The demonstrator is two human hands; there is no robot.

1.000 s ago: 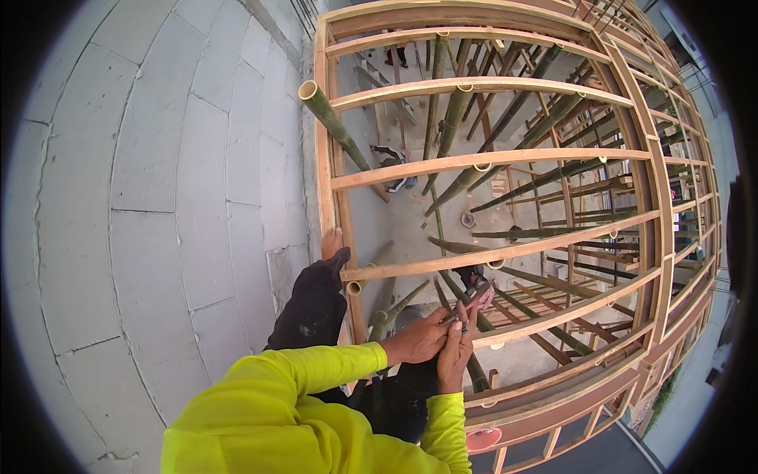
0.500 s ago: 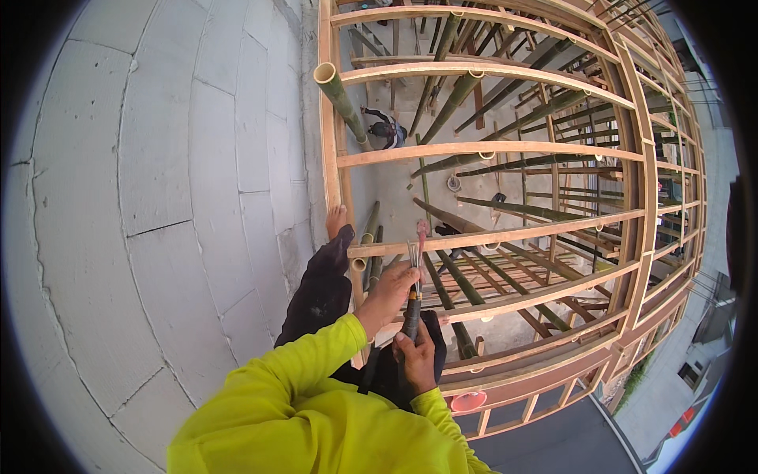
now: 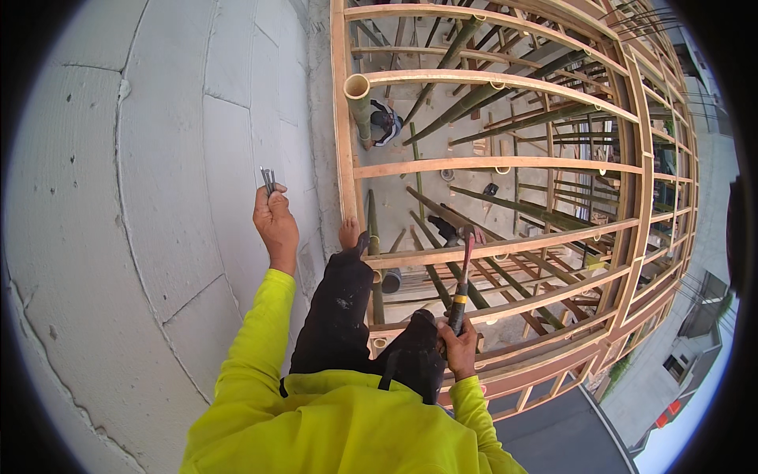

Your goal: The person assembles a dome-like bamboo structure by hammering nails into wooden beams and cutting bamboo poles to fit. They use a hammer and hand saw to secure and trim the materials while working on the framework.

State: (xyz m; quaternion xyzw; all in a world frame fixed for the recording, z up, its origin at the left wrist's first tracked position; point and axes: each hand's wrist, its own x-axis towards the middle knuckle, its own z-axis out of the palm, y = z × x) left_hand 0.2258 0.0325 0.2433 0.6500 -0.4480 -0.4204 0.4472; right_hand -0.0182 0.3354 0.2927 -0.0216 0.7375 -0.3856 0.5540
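Currently, hammer (image 3: 459,299), dark grip with yellow band, in right hand (image 3: 459,347), fingers closed round the grip; head end over the near-left part of timber frame (image 3: 341,110). Left hand (image 3: 276,227) beyond the frame's left edge, before grey block wall (image 3: 170,205); fingers pinched on a small bunch of nails (image 3: 269,179). Just inside that edge: dark cylindrical vessel (image 3: 392,281), contents cannot be made out. Farther along it: open-topped bamboo pole (image 3: 359,117), hollow; person (image 3: 387,122) beside it, below.
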